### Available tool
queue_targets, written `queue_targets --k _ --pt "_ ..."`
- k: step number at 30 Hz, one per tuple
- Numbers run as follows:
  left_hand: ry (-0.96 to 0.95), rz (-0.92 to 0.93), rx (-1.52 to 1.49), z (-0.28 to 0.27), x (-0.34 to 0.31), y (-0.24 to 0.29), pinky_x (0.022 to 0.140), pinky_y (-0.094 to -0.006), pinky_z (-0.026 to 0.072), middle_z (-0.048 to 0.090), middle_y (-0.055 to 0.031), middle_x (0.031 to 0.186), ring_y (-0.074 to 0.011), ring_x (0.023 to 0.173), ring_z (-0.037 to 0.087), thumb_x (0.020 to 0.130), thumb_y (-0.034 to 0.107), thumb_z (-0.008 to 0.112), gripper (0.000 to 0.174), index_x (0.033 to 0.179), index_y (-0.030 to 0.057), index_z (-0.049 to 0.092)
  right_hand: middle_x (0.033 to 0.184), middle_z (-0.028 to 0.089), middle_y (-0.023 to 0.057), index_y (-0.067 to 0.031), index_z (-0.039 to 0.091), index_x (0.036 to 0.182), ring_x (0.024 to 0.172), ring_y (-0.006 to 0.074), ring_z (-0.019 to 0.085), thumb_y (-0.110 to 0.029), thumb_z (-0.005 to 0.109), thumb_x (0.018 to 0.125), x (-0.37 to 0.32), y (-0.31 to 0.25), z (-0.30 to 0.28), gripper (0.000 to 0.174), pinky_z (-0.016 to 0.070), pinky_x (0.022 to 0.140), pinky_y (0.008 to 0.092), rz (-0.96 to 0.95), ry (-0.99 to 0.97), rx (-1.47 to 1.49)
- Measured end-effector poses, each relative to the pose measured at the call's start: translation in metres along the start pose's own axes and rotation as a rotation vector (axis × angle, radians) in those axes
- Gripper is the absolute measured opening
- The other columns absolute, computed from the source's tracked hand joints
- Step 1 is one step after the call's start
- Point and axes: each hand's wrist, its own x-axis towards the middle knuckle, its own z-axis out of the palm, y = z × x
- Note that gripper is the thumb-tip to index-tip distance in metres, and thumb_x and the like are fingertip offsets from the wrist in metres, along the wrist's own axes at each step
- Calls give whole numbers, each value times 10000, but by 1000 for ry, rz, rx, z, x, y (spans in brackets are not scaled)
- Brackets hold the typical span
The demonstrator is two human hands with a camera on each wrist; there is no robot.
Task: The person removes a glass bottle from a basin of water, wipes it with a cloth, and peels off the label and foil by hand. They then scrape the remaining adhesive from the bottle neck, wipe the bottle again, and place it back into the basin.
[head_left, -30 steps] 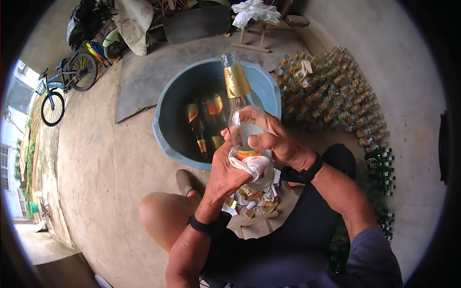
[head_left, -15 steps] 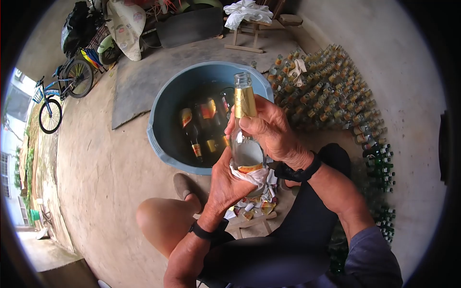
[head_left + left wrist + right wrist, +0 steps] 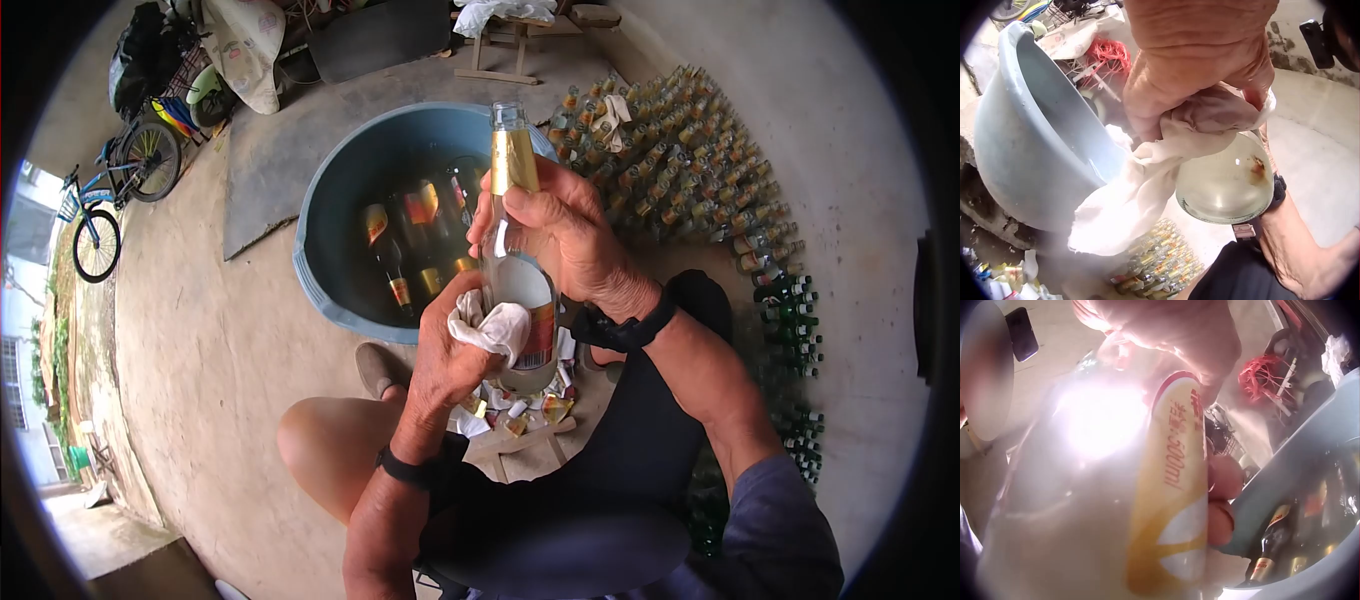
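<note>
clear glass bottle (image 3: 526, 283): held upright or nearly so, at the person's side of the blue tub (image 3: 322, 215), its neck over the tub's near right part in the head view.
right grip (image 3: 590, 245): closed round the neck and shoulder, thumb on the gold foil (image 3: 513, 160).
left grip (image 3: 445, 350): curled round a white cloth (image 3: 500, 328), bunched against the bottle's side, on the person's side of the tub.
likely handling: stiff and breakable; fairly light if empty, as it appears; smooth glass, probably slippery if wet. the cloth looks soft and limp.
best hold: fingers round the shoulder, just below the foil, with cloth-backed support lower down; the tapering neck alone seems less secure.
</note>
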Motion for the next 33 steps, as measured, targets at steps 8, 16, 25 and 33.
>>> queue_targets --k 8,16,25,33 --pt "228 135 -347 -9 4 9 885 -313 557 713 -99 1106 -183 1014 694 1006 290 543 406 1281 0 617 1021 694 160 14 594 1251 950 247 708 -238 610 1059 3 3 -4 317 588 885 406 -3 18 -20" --pt "114 -2 -99 6 4 1 1056 -354 501 598 -87 1416 -188 1248 606 852 315 839 953 1636 82 350 1033 682 84 -13 597 1216 965 159 703 -195 694 1029 -6 20 11 278 600 868 317 69 -21 85" --pt "43 -56 -86 10 5 4 1016 -333 531 651 -93 1358 -156 1158 645 706 262 962 1127 1615 36 336 1040 681 132 32 561 1287 966 217 707 -223 660 1021 -11 18 13 382 568 926 380 50 -95 39" --pt "62 -94 1 12 5 4 869 -303 573 755 -43 1029 -114 922 691 739 197 916 478 1121 5 703 1052 689 95 -11 578 1249 964 160 685 -232 679 1037 -10 17 14 323 577 865 327 98 -111 15"
